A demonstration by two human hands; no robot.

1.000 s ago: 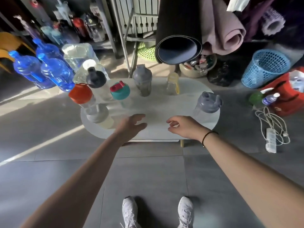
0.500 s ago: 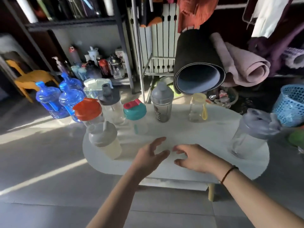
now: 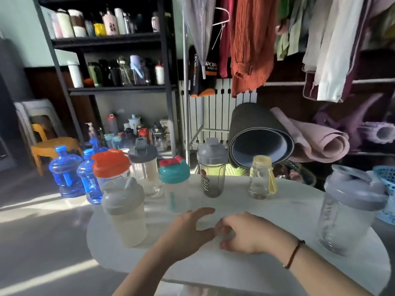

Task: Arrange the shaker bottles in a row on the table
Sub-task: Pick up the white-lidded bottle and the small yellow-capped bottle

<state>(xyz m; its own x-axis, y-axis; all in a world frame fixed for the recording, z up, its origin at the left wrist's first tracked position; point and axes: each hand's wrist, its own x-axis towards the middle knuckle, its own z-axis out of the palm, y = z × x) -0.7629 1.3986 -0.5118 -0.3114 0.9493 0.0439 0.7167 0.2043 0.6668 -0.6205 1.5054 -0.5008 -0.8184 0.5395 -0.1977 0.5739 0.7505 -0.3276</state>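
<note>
Several shaker bottles stand on the white oval table (image 3: 267, 272). At the left are a cream one with a grey lid (image 3: 125, 212), an orange-lidded one (image 3: 111, 167), a dark-grey-lidded clear one (image 3: 144, 167) and a teal-lidded one (image 3: 174, 184). A smoky one with a grey lid (image 3: 211, 167) and a small yellow-capped bottle (image 3: 261, 178) stand at the back. A large clear one with a lilac lid (image 3: 346, 210) is at the right. My left hand (image 3: 188, 231) and my right hand (image 3: 245, 233) hover over the table's near middle, fingers apart, holding nothing.
Blue water jugs (image 3: 64, 171) stand on the floor left of the table. A black shelf (image 3: 113, 88) of bottles is behind. Rolled mats (image 3: 263, 135) lie behind the table, under hanging clothes (image 3: 248, 43). A blue basket (image 3: 386, 189) sits at the right.
The view has tilted up and come closer to the table. Both hands have drawn nearer each other over the table's middle. No bottle has moved.
</note>
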